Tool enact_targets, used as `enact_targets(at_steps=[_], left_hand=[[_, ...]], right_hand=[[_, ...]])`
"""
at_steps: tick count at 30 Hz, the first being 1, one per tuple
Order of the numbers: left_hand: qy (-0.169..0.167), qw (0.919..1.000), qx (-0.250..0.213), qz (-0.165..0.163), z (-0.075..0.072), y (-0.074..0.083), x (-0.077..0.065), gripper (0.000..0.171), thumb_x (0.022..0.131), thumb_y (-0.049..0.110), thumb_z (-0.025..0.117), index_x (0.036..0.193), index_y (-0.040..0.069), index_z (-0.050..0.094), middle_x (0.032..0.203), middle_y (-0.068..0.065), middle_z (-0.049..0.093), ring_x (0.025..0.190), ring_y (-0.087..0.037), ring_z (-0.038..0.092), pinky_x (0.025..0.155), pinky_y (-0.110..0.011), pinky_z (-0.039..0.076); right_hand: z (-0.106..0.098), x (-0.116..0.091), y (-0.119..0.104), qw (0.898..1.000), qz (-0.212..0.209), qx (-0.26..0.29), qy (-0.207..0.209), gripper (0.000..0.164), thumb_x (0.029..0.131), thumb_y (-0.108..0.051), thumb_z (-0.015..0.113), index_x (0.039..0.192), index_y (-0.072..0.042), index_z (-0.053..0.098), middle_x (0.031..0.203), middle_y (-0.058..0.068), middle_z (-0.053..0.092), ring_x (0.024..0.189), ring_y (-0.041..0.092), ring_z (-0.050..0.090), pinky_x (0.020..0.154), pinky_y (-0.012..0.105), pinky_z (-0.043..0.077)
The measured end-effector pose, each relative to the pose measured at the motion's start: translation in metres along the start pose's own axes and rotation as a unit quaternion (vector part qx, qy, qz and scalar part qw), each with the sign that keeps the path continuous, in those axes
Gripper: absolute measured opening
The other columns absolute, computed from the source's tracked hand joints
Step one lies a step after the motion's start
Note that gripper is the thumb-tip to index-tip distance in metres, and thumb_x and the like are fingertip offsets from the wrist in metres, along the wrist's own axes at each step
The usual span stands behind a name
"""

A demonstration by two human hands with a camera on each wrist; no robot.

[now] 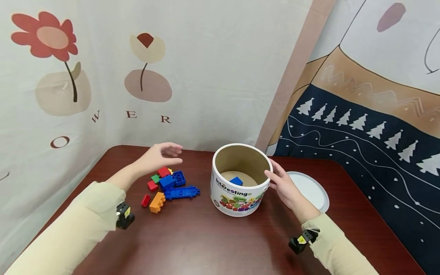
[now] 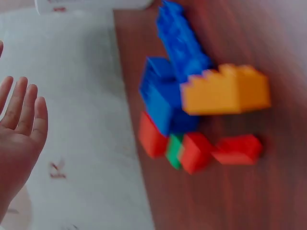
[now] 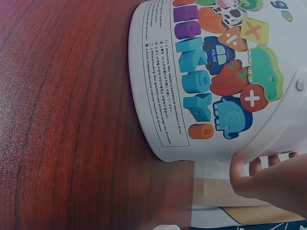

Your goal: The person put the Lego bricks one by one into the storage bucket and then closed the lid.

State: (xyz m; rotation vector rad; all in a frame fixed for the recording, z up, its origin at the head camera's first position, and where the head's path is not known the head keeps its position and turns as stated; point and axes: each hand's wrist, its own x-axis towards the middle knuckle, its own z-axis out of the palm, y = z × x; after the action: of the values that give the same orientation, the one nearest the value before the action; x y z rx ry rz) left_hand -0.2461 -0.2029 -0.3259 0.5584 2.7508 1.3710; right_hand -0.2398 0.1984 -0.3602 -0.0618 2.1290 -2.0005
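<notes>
A white round bucket (image 1: 225,193) with "Interesting" and colourful toy pictures printed on it stands uncovered on the table. One blue block (image 1: 236,181) lies on its floor inside. My right hand (image 1: 282,185) grips the bucket's right side, thumb at the rim and fingers along the outer wall. Over the back of a pile of toy bricks, my left hand (image 1: 159,156) hovers with fingers extended, holding nothing. The pile has an orange brick (image 1: 157,202), a long blue base piece (image 1: 182,192), a blue brick (image 1: 167,182), a small red brick (image 1: 146,200), and a green one (image 1: 155,178).
A white round lid (image 1: 311,191) lies flat to the right of the bucket, partly behind my right forearm. Printed cloth (image 1: 213,76) hangs behind the dark red-brown table (image 1: 192,244), close along its back edge.
</notes>
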Motion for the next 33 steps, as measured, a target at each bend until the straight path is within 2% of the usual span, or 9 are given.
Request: enact_targets(at_steps=[5,12,25,29,33], left_hand=[[0.006,0.9994,0.001,-0.034,-0.004,-0.026,-0.022,0.047,0.088,0.027,0.065,0.128,0.006,0.053,0.121,-0.018,0.060,0.109,-0.031,0.057,0.087,-0.041,0.052],[-0.002,0.9981,-0.001,-0.062,0.004,-0.051,-0.044,0.047,0.088,0.026,0.064,0.128,0.003,0.052,0.122,-0.022,0.058,0.108,-0.030,0.056,0.081,-0.032,0.054],[-0.010,0.9963,-0.003,-0.085,0.020,-0.078,-0.072,0.050,0.085,0.027,0.068,0.125,0.000,0.054,0.117,-0.020,0.061,0.104,-0.029,0.058,0.077,-0.026,0.054],[-0.015,0.9966,-0.001,-0.081,0.023,-0.083,-0.078,0.050,0.083,0.026,0.069,0.123,-0.001,0.056,0.115,-0.020,0.062,0.103,-0.030,0.058,0.075,-0.021,0.053],[-0.022,0.9973,0.008,-0.069,0.026,-0.086,-0.082,0.051,0.082,0.026,0.071,0.122,-0.001,0.056,0.116,-0.020,0.062,0.104,-0.031,0.058,0.079,-0.025,0.052]], right_hand=[[0.001,0.000,0.000,1.000,-0.001,-0.002,-0.001,0.055,0.099,-0.016,0.041,0.150,-0.016,0.019,0.156,0.011,0.017,0.137,0.031,0.023,0.111,0.052,0.026],[0.000,0.001,0.000,1.000,-0.001,0.002,-0.003,0.055,0.099,-0.016,0.042,0.150,-0.016,0.019,0.156,0.011,0.017,0.138,0.031,0.021,0.112,0.053,0.025],[0.000,0.001,0.001,1.000,0.000,0.008,0.001,0.055,0.099,-0.015,0.042,0.150,-0.016,0.019,0.155,0.011,0.017,0.137,0.031,0.023,0.111,0.051,0.025],[0.000,0.001,0.002,1.000,-0.001,0.009,0.000,0.055,0.099,-0.015,0.041,0.150,-0.015,0.018,0.155,0.011,0.016,0.136,0.030,0.023,0.111,0.051,0.025],[0.001,0.001,0.002,1.000,-0.001,0.009,0.000,0.055,0.099,-0.014,0.040,0.150,-0.015,0.018,0.155,0.012,0.017,0.136,0.030,0.023,0.110,0.050,0.026]])
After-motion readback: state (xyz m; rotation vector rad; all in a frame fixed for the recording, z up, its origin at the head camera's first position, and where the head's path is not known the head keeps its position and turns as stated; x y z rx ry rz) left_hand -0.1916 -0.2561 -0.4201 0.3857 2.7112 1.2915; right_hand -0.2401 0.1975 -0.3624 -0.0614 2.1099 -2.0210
